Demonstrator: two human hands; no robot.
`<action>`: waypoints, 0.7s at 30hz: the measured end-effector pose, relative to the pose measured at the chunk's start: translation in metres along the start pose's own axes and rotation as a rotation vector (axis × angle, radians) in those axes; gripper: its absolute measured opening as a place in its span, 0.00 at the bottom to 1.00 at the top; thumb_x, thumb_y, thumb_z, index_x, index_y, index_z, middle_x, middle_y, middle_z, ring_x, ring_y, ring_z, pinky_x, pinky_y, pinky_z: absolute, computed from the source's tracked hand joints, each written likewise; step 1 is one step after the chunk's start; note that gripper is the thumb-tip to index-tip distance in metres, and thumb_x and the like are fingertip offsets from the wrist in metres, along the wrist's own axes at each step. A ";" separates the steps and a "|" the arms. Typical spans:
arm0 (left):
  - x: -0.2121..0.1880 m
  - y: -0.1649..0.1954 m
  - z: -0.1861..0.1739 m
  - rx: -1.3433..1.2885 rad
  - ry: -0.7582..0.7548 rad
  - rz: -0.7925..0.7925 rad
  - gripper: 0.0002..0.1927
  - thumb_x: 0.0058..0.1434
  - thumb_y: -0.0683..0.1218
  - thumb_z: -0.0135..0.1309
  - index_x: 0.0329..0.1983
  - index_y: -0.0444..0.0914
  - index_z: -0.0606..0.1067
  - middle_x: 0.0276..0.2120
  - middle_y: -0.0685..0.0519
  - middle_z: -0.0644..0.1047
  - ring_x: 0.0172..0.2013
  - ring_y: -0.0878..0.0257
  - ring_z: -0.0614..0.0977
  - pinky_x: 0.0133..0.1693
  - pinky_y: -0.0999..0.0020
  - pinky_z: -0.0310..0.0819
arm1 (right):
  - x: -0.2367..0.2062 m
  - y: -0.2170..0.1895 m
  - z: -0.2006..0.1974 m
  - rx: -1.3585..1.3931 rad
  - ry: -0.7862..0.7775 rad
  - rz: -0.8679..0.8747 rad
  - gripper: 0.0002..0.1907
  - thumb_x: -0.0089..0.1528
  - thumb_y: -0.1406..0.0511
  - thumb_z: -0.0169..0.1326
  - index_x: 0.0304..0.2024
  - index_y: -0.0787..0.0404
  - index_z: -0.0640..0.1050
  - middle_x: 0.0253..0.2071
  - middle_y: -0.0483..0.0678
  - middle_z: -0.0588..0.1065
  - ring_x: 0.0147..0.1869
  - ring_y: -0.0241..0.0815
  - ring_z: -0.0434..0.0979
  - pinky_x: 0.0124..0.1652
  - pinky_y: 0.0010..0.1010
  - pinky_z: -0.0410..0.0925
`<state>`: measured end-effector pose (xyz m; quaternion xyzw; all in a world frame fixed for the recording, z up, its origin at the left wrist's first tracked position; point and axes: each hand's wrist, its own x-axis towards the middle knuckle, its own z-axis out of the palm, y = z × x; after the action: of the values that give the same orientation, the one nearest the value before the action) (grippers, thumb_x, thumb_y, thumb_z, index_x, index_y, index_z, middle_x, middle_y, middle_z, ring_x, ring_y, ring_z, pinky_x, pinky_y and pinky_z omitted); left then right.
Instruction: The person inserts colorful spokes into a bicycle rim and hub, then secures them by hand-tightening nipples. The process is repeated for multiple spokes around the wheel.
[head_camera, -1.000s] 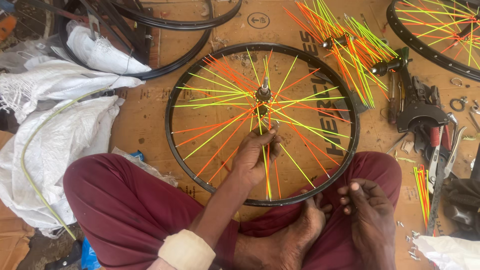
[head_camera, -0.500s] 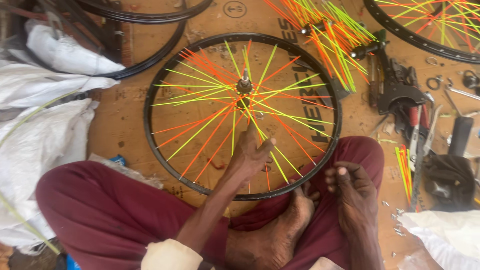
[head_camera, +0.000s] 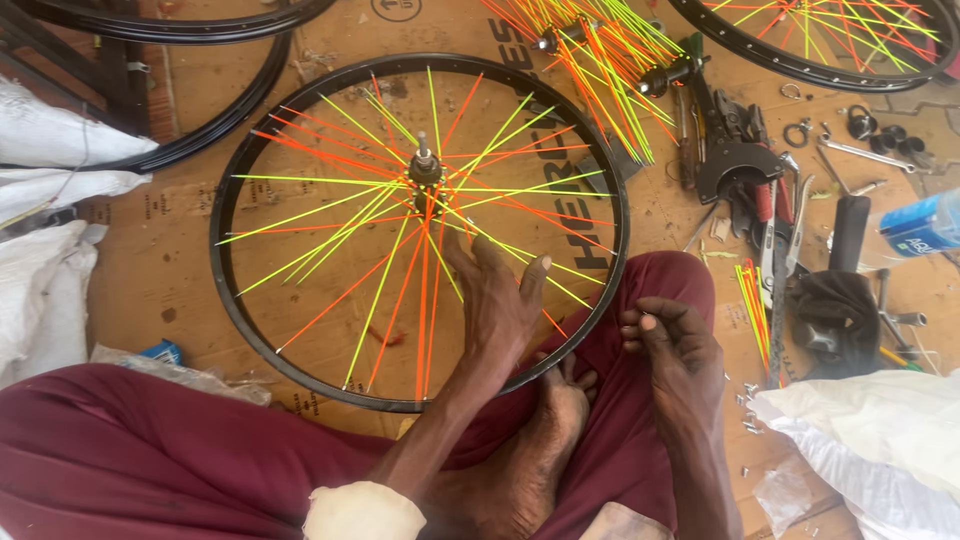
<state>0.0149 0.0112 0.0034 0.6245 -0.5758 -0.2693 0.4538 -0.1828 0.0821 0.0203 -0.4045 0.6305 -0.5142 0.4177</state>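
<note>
A black bicycle wheel rim (head_camera: 222, 262) with neon orange and yellow-green spokes lies flat on cardboard in front of my crossed legs, its hub (head_camera: 425, 172) pointing up. My left hand (head_camera: 497, 300) rests on the spokes in the near right part of the wheel, fingers stretched out and apart toward the hub. My right hand (head_camera: 668, 345) hovers over my right thigh just outside the rim. Its fingertips are pinched on a small metal piece (head_camera: 648, 322). My bare foot (head_camera: 560, 410) touches the rim's near edge.
A loose bundle of coloured spokes (head_camera: 600, 55) lies beyond the wheel. Pliers, wrenches and other tools (head_camera: 745, 160) are scattered at right, with several short spokes (head_camera: 752, 300) and a blue bottle (head_camera: 920, 228). More rims (head_camera: 830, 55) sit at the top. White sacks (head_camera: 45, 290) lie on the left.
My left hand has slid down the spokes toward the rim's near right side. My right hand has curled its fingers into a pinch. The view has shifted slightly.
</note>
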 end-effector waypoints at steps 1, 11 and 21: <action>-0.001 0.001 0.000 0.139 0.062 0.078 0.36 0.63 0.54 0.63 0.56 0.22 0.58 0.64 0.19 0.54 0.59 0.34 0.64 0.57 0.43 0.65 | 0.003 -0.002 0.000 -0.035 -0.005 -0.018 0.09 0.68 0.69 0.52 0.50 0.66 0.77 0.42 0.50 0.80 0.43 0.36 0.79 0.44 0.26 0.75; 0.004 0.012 0.009 -0.105 -0.530 0.322 0.08 0.63 0.42 0.59 0.45 0.39 0.78 0.36 0.42 0.81 0.36 0.42 0.84 0.40 0.50 0.77 | -0.001 0.000 0.017 -0.160 0.020 0.018 0.06 0.63 0.71 0.59 0.44 0.64 0.81 0.38 0.45 0.80 0.39 0.33 0.76 0.42 0.23 0.71; 0.020 0.000 0.010 -0.308 -0.735 0.021 0.10 0.59 0.39 0.57 0.43 0.36 0.72 0.36 0.48 0.81 0.40 0.53 0.85 0.42 0.57 0.79 | 0.005 0.004 0.020 -0.149 -0.122 -0.047 0.05 0.62 0.74 0.59 0.39 0.65 0.76 0.38 0.45 0.79 0.43 0.30 0.77 0.44 0.22 0.72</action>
<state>0.0100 -0.0102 0.0026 0.4049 -0.6591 -0.5535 0.3086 -0.1657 0.0716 0.0130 -0.4798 0.6305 -0.4500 0.4119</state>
